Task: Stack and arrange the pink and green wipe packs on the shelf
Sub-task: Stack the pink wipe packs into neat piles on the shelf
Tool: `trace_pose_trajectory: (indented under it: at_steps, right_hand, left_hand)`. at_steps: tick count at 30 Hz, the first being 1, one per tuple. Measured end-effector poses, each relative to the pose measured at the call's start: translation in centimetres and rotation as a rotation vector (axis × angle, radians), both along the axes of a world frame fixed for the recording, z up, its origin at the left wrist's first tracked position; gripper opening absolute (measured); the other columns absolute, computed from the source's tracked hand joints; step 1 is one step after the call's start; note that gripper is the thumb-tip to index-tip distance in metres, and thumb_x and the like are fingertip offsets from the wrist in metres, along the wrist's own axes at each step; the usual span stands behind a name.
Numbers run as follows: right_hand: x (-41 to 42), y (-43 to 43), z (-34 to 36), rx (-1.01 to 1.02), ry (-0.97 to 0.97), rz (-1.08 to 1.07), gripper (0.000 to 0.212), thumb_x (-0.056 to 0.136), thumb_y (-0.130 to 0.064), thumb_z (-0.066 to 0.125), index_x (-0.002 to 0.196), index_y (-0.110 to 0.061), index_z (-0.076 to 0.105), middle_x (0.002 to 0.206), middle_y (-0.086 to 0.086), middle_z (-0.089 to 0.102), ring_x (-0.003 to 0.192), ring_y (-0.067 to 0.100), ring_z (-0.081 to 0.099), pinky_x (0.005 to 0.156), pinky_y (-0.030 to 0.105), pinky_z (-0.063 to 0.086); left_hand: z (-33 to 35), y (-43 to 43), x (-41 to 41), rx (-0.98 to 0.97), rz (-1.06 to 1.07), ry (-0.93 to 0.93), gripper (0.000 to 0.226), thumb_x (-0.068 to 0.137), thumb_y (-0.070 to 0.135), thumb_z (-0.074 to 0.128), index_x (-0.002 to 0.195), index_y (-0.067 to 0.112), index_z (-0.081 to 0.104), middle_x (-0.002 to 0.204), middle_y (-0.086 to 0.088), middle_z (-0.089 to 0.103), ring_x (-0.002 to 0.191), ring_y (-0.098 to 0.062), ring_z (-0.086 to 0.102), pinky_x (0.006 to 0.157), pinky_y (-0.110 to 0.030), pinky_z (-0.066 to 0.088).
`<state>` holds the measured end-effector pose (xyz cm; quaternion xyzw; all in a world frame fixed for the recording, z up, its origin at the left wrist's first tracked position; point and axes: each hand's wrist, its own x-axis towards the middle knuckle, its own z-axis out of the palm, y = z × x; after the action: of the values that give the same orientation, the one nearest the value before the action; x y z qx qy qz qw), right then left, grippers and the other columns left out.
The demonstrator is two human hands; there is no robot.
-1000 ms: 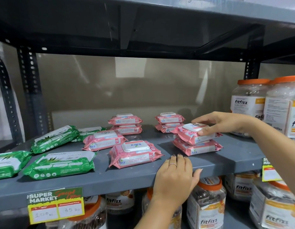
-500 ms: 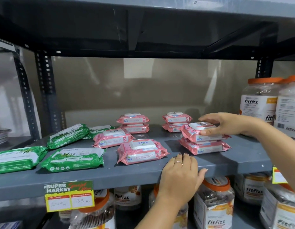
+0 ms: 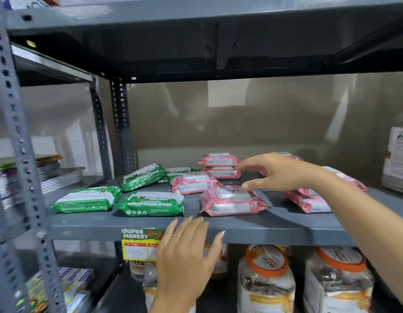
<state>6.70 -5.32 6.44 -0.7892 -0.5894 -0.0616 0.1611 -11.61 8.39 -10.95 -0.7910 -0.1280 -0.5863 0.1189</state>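
Several pink wipe packs lie on the grey shelf (image 3: 275, 227). One single pink pack (image 3: 232, 201) lies at the front, another (image 3: 195, 182) behind it, and a stack of two (image 3: 219, 164) stands at the back. A second stack of two pink packs (image 3: 313, 199) on the right is partly hidden by my forearm. Green packs lie to the left: (image 3: 85, 199), (image 3: 150, 204), (image 3: 143, 176), and one more (image 3: 175, 171) behind. My right hand (image 3: 275, 171) hovers open above the front pink pack, holding nothing. My left hand (image 3: 187, 249) is open in front of the shelf edge.
A yellow and green price tag (image 3: 139, 243) hangs on the shelf edge. Orange-lidded jars (image 3: 266, 283) fill the shelf below, and one jar (image 3: 399, 150) stands at the far right. The upper shelf (image 3: 196, 41) is low overhead. Stacked books (image 3: 37, 175) lie on the left rack.
My right hand has let go of the right pink stack and moved left over the front pink pack. My left hand has lifted off the shelf edge. The view has swung left.
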Motion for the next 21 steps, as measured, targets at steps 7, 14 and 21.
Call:
trace_pose_trajectory:
  at_steps: [7,14,21]
  right_hand:
    - [-1.1,3.1,-1.6,-0.181,0.063,0.078,0.055,0.088,-0.038,0.062,0.14,-0.031,0.044,0.147,-0.014,0.041,0.135,0.008,0.039,0.106,0.024,0.033]
    - [-1.2,2.9,-2.9,-0.156,-0.001,-0.105,0.064,0.083,-0.064,0.05,0.134,-0.025,0.051,0.139,-0.004,0.051,0.122,0.015,0.05,0.099,0.031,0.041]
    - [-1.1,1.4,-3.1,-0.204,0.106,-0.063,0.058,0.091,-0.058,0.041,0.145,-0.038,0.035,0.154,-0.01,0.035,0.138,0.015,0.037,0.108,0.032,0.031]
  left_hand:
    - [-1.0,0.7,0.6,0.069,0.04,-0.041,0.035,0.093,0.044,0.057,0.097,0.015,0.076,0.102,-0.001,0.074,0.099,-0.018,0.069,0.099,-0.034,0.044]
    - [-1.8,1.7,1.1,0.118,0.016,-0.092,0.029,0.095,0.04,0.062,0.098,0.015,0.075,0.101,0.001,0.073,0.098,-0.018,0.068,0.095,-0.039,0.05]
    - [-1.8,2.7,1.8,0.202,0.006,-0.054,0.032,0.1,0.037,0.054,0.105,0.012,0.073,0.111,-0.004,0.071,0.108,-0.023,0.065,0.1,-0.041,0.046]
